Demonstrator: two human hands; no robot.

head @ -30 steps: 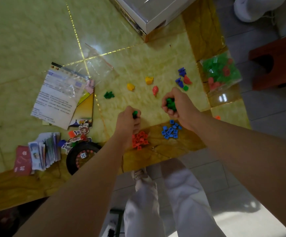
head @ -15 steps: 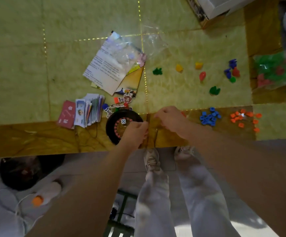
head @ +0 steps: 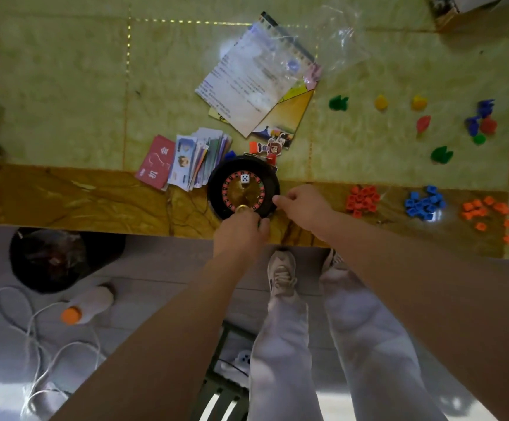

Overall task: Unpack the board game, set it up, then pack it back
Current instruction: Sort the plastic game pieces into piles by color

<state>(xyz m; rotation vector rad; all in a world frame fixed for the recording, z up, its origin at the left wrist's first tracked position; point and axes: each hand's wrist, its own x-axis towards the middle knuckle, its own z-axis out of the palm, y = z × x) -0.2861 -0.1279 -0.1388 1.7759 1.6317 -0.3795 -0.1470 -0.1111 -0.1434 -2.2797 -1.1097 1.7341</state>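
Black wheel (head: 242, 192) sits at the worktop (head: 65, 192) edge. Both hands have just left the sorting: my left hand (head: 241, 230) curls its fingers round the near rim, my right hand (head: 303, 208) pinches the right rim. Cubes (head: 362, 200) lie piled; wheel next.

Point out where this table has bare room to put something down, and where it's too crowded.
Widest bare patch: the table left of the red card and money stack. A smaller one lies between the folded board, the red pawn and the red cubes. Crowded: around the roulette wheel, and the front edge with blue cubes and orange cubes.
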